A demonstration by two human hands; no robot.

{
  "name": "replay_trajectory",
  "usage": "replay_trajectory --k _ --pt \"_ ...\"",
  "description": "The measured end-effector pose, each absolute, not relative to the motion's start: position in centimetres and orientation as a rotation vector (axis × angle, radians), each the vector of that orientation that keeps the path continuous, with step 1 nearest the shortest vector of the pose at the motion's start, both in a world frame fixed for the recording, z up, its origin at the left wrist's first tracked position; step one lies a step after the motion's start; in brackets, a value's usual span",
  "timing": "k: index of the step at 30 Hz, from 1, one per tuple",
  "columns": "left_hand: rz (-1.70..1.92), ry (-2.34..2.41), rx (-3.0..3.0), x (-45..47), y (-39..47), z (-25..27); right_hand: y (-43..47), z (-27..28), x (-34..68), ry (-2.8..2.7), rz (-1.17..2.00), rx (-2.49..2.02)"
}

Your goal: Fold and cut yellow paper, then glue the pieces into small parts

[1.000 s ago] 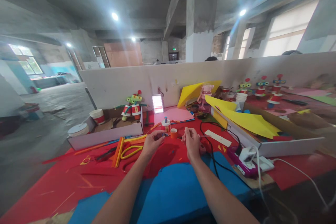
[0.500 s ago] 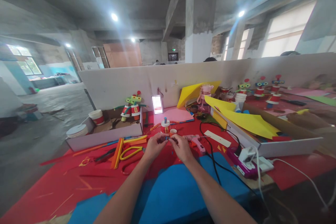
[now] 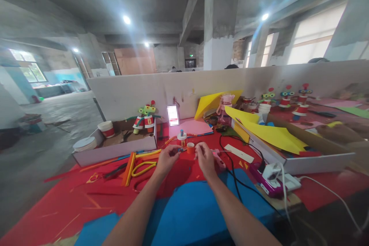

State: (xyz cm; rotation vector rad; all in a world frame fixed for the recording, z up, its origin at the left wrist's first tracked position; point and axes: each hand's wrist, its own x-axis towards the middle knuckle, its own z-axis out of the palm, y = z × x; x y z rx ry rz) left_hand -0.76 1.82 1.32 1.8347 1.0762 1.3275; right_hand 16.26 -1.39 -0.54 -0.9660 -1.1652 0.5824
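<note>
My left hand [image 3: 167,159] pinches a small blue curl of paper [image 3: 180,150] between thumb and fingertips. Closed fingers on my right hand [image 3: 205,157] hide what they hold, if anything. Between the hands stands a short orange paper roll [image 3: 190,148] with a pale rim. Just behind it is a red and white paper cup [image 3: 182,141] with a blue piece on top and orange and red coiled paper arms out to its sides. A pink glue gun [image 3: 219,160] lies beside my right hand, partly covered by it.
Yellow-handled scissors [image 3: 144,167] and orange strips [image 3: 128,169] lie at left. A shallow box [image 3: 115,150] there has finished cup figures [image 3: 147,119]. On the right are a purple power strip [image 3: 266,184], black cables [image 3: 235,177] and a box [image 3: 319,161] of yellow paper. Blue sheets [image 3: 184,211] lie in front.
My hands have moved apart, the left one leftward with the blue curl and the right one rightward and up. The orange roll between them is now in fuller view.
</note>
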Motion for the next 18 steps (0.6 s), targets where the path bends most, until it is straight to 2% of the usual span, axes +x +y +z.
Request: replay_trajectory --k 4,7,12,18 --pt "1.374 1.097 1.688 -1.1 1.9 1.5 -0.6 -0.9 17.2 -0.812 0.574 -0.941" --pt "1.405 1.088 1.516 -1.3 1.8 1.8 -0.5 -0.9 17.0 -0.853 0.653 -0.932" --pt "1.448 1.091 1.475 -1.7 1.6 2.5 -1.2 -0.9 15.5 -1.379 0.964 -0.964" --pt "1.298 0.961 1.863 -0.9 1.2 2.0 -1.1 -1.3 15.1 -1.058 1.447 -0.801"
